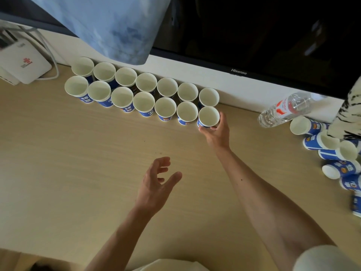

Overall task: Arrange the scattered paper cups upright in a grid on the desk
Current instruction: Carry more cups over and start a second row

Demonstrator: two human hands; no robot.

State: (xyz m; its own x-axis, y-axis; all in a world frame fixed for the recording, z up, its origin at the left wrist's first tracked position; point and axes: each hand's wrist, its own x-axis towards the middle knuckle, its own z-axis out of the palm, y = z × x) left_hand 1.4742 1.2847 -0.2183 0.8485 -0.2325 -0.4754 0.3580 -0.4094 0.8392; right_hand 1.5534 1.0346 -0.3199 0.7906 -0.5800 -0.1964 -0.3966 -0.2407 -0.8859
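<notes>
Two rows of upright blue-and-white paper cups (143, 100) stand on the wooden desk (58, 163) along the wall, several in each row. My right hand (215, 132) grips the cup (208, 116) at the right end of the front row, fingers curled round its lower wall. My left hand (158, 182) hovers over the desk nearer to me, fingers relaxed, holding nothing. Several more cups (320, 141) lie on their sides in a pile at the desk's right edge.
A dark Hisense screen (254, 36) stands behind the rows. A clear plastic bottle (287, 109) leans by the pile, next to a black-and-white striped object (347, 118). A white router box (23, 63) with cables sits far left. A blue cloth (109, 26) hangs above.
</notes>
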